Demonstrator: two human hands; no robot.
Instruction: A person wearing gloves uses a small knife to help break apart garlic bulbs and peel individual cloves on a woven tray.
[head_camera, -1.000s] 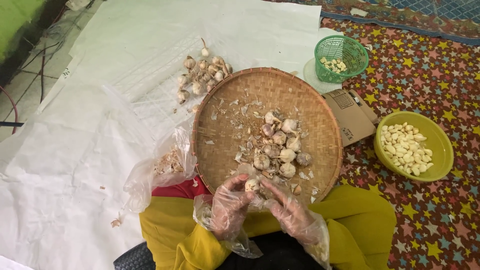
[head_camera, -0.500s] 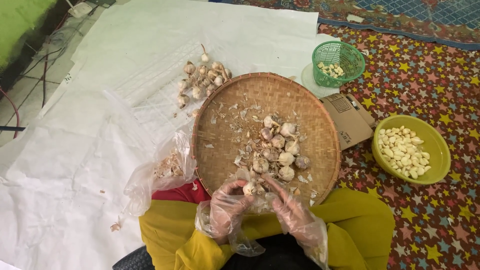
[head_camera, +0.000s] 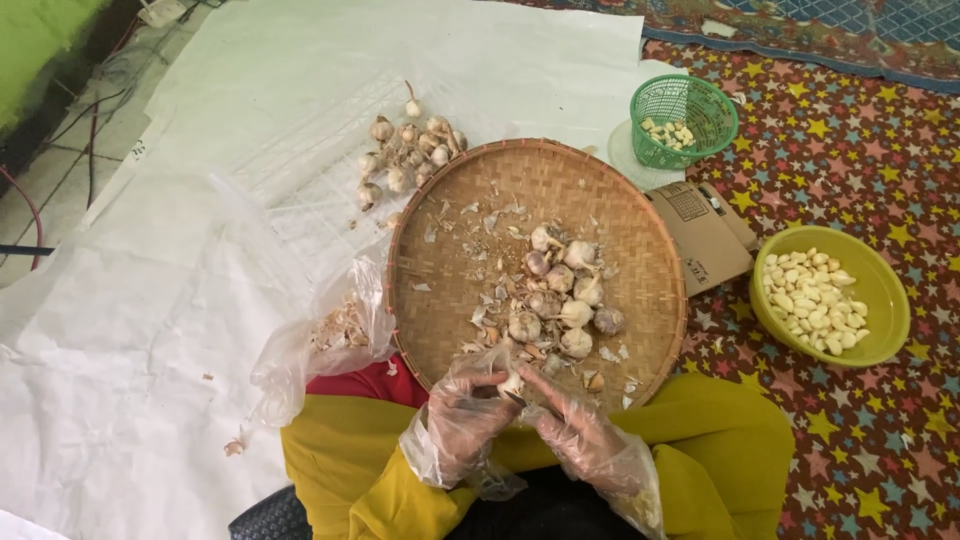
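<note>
Both hands wear clear plastic gloves and meet over the near rim of a round woven bamboo tray (head_camera: 470, 200). My left hand (head_camera: 468, 408) and my right hand (head_camera: 568, 425) pinch one small garlic bulb (head_camera: 512, 383) between their fingertips. A heap of garlic bulbs (head_camera: 562, 295) lies in the tray's middle, with papery skins scattered around it. My yellow sleeves and lap fill the bottom of the view.
More whole garlic bulbs (head_camera: 408, 160) lie on white sheeting beyond the tray. A clear plastic bag of skins (head_camera: 335, 325) sits left of the tray. A green mesh basket (head_camera: 686, 120), a cardboard box (head_camera: 705, 235) and a yellow-green bowl of peeled cloves (head_camera: 828, 295) stand to the right on star-patterned cloth.
The hands stay together on the garlic bulb at the tray's near rim, with only small finger shifts. The view has shifted slightly.
</note>
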